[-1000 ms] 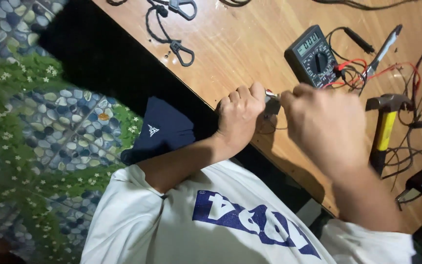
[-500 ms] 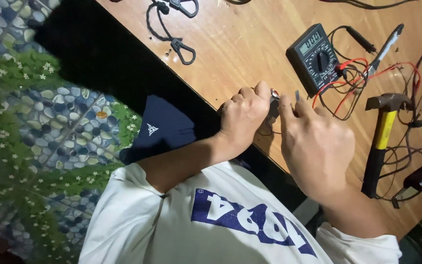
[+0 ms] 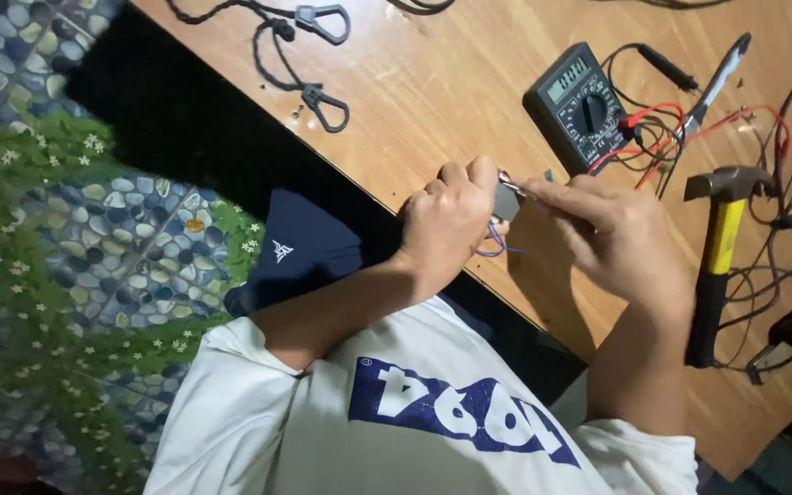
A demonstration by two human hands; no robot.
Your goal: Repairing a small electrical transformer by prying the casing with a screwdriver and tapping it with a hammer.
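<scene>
Left hand [image 3: 446, 220]: fist closed around small grey part [image 3: 506, 203], steadying it.
Right hand [image 3: 621, 238]: fingertips pinch thin metal pin [image 3: 511, 183] against the part.
Meter [image 3: 579, 105]: just beyond the hands.

Wooden table [image 3: 469, 101]; pebble-and-grass patterned floor [image 3: 66, 238] beside it

Dark grey multimeter [image 3: 582, 108] on my worktop [image 3: 451, 101]: small rectangular pale grey-green screen [image 3: 568, 81] at its top end.
</scene>
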